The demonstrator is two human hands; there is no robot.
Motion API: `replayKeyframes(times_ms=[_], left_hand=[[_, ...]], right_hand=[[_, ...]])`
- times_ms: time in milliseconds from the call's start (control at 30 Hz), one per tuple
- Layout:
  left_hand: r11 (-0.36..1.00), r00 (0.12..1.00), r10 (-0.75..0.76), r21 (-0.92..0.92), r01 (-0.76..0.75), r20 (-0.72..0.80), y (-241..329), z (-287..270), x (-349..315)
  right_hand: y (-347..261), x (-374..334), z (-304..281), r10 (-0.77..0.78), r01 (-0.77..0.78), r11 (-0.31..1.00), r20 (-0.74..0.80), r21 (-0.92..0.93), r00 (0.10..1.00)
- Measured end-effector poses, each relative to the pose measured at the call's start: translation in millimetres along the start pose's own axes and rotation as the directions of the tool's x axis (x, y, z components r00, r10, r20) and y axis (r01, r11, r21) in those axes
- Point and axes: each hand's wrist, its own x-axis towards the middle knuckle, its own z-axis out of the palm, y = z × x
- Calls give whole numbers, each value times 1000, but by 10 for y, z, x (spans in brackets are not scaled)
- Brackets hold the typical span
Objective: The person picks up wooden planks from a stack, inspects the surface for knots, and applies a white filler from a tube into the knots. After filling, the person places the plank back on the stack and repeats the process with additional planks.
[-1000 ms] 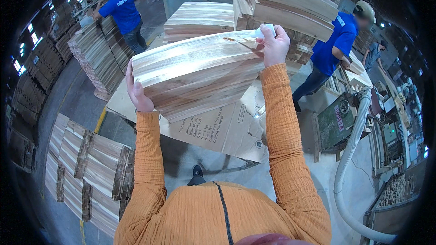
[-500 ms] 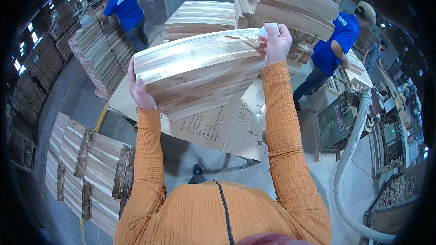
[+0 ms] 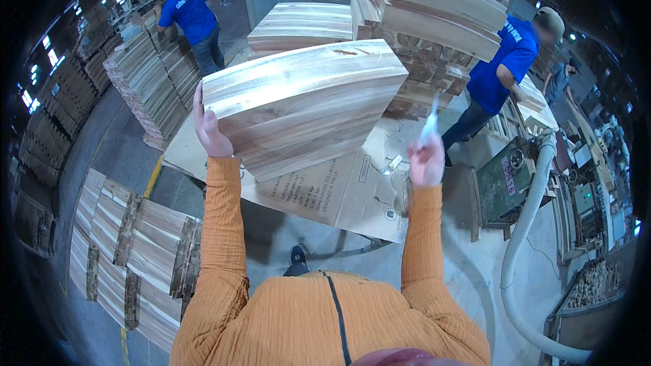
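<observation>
In front of me a block of striped wooden panels [image 3: 305,108], seemingly stacked, stands on flattened brown cardboard [image 3: 319,196]. A dark brown streak marks its bright top near the far right. My left hand [image 3: 211,129] grips the left end, thumb on the near side and fingers round the edge. Off the wood, to its right, my right hand [image 3: 427,163] is closed on a small whitish pointed thing [image 3: 430,129], smeared by motion, its kind unclear. A small white object [image 3: 393,164] lies on the cardboard beside that hand.
Tall wood stacks [image 3: 441,20] rise behind. Wooden panels [image 3: 135,251] lie low at left. One person in blue [image 3: 190,17] works at far left, another [image 3: 505,61] at right. A green machine [image 3: 505,179] and pale hose [image 3: 512,264] are at right.
My right hand has left the wood's right end and moved down and toward me with the whitish thing. The left hand keeps its hold on the left end.
</observation>
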Motion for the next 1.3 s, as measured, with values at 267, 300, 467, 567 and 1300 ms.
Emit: replayKeyframes(times_ms=[267, 300, 467, 567, 1300], left_hand=[[1000, 1000, 10, 15, -10, -22, -64, 8, 36], [998, 999, 31, 51, -30, -26, -47, 10, 43], [993, 999, -40, 113, 44, -33, 69, 45, -23], [991, 994, -100, 83, 103, -39, 165, 128, -68], [996, 996, -90, 27, 90, 6, 45, 23, -65]], right_hand=[[1111, -1118, -1197, 93, -123, 437, -92, -891, 991], [1179, -1183, -1240, 54, -61, 285, -47, -956, 997], [1242, -1185, -1109, -42, 104, -178, 113, -978, 993], [1243, -1149, -1130, -66, 97, -253, 117, -963, 991], [-103, 465, -959, 103, -189, -918, -668, -350, 737]])
